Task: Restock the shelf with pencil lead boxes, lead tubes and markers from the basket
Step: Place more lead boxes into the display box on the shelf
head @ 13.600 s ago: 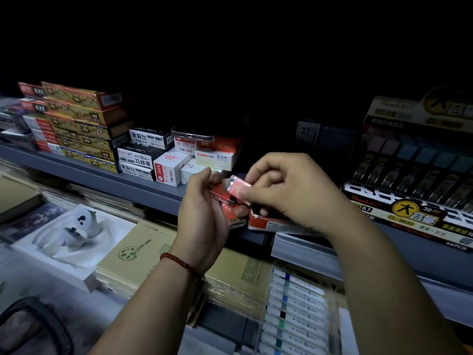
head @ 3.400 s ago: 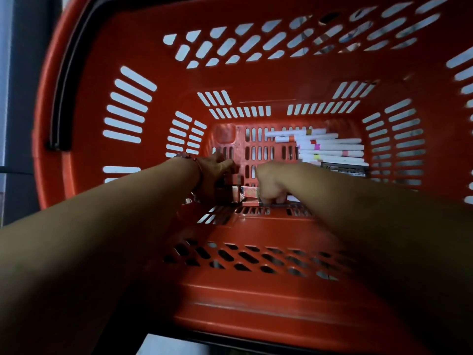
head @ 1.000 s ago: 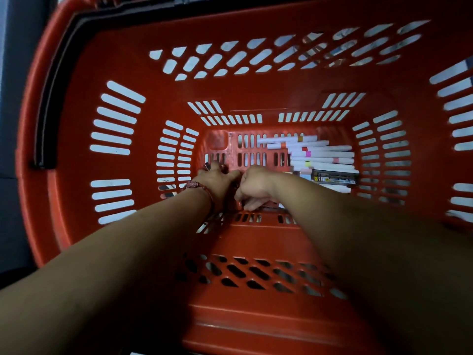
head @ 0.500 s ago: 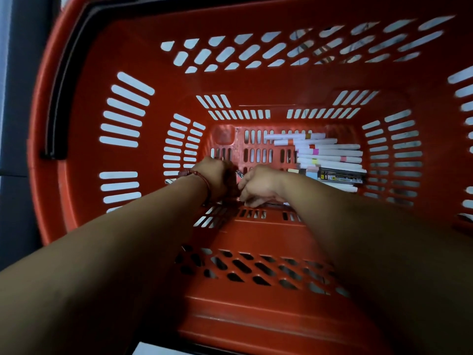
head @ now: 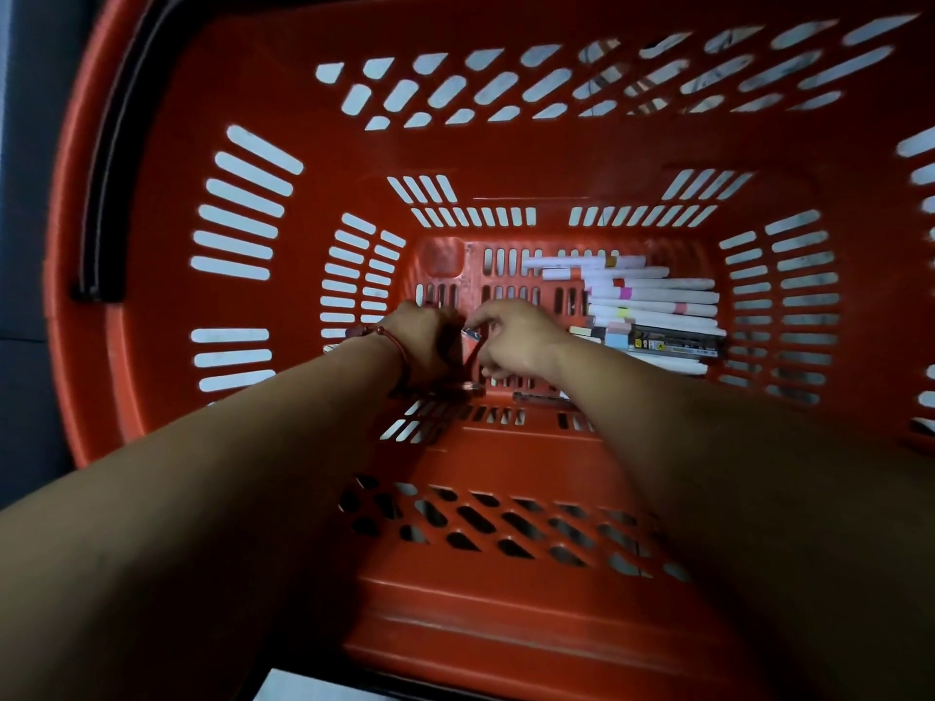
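The light is dim throughout. To the left of the red slotted plastic basket (head: 531,159) stands a dark blue-grey flat surface (head: 25,245), crossed by a faint horizontal seam (head: 20,338) and edged at its upper left by a thin paler strip (head: 2,68). Through the slots in the basket's walls a pale whitish surface (head: 230,335) shows, with some dark marks on it beyond the far wall, and a small pale patch (head: 303,688) shows just below the basket's near rim.
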